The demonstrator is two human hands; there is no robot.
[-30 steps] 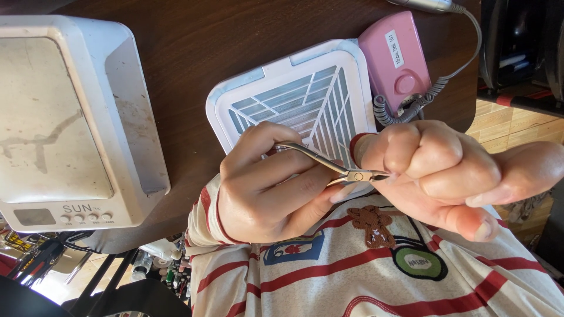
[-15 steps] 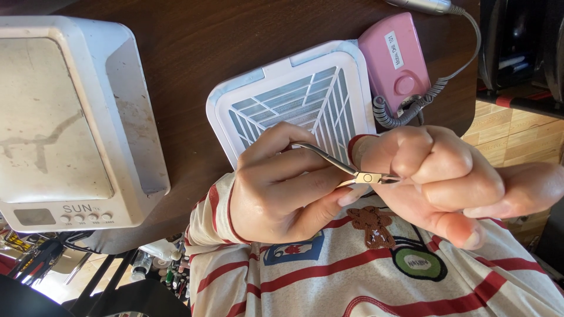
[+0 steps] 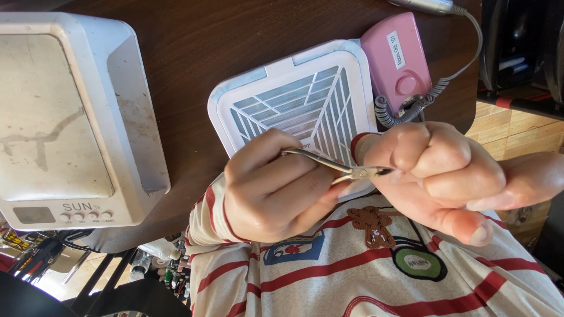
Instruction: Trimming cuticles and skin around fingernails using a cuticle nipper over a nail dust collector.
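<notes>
Holding: left hand, grip clamped on cuticle nippers, above worktop edge.
Right hand: fisted together, empty; nipper tip touching a fingertip.
Change: tip crept rightward since earlier; trimming likely mid-way.

Person is wearing a cream long-sleeved top crossed by thin red stripes, with red-edged cuffs showing at both wrists. Left cuff is showing the same red stripes; right cuff is showing only a red band. Fabric is carrying cartoon prints: a brown gingerbread figure, a green oval patch, a blue-bordered badge. Hands are bare, without rings or gloves.
</notes>
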